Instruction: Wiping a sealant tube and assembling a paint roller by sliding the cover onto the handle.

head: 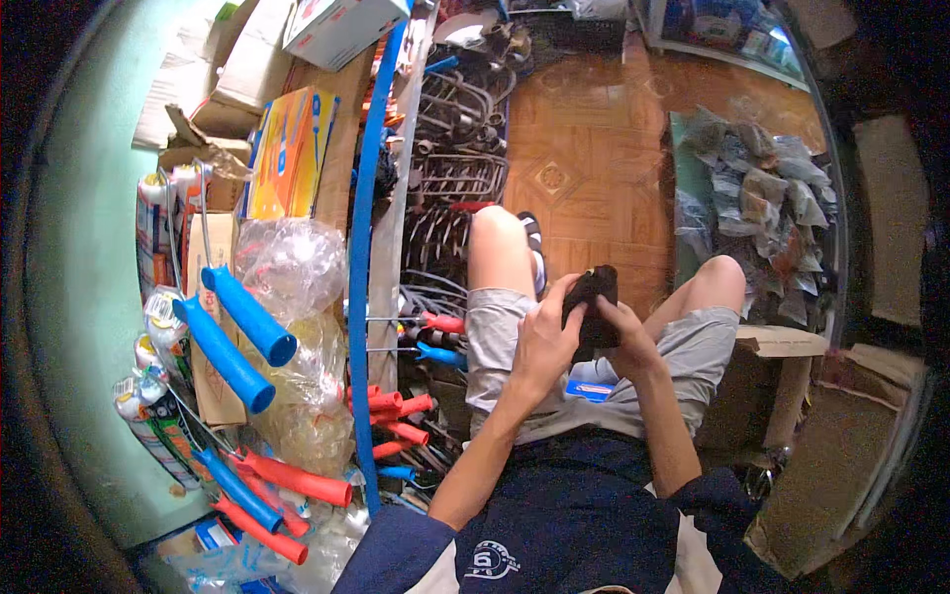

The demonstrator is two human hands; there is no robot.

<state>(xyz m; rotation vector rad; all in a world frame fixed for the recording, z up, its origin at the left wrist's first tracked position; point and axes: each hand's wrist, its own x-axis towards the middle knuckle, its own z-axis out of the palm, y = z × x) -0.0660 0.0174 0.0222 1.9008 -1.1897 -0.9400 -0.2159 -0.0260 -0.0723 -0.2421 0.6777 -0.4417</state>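
Note:
Between the knees, my left hand (548, 334) and my right hand (627, 334) both grip a bunched piece of black fabric (594, 286); its exact kind cannot be told. The thumbs press on its near face, and the fingers wrap the sides. A small yellowish spot shows at its top edge. Below the hands, a blue item with printing (590, 391) lies on the lap against the grey shorts.
Paint rollers with blue handles (249, 315) and red handles (297, 479) lie on the left shelf behind a blue metal edge (361, 260). Metal hardware (460, 171) fills a lower rack. Plastic-bagged items (764, 193) and cardboard boxes (831, 460) are at the right.

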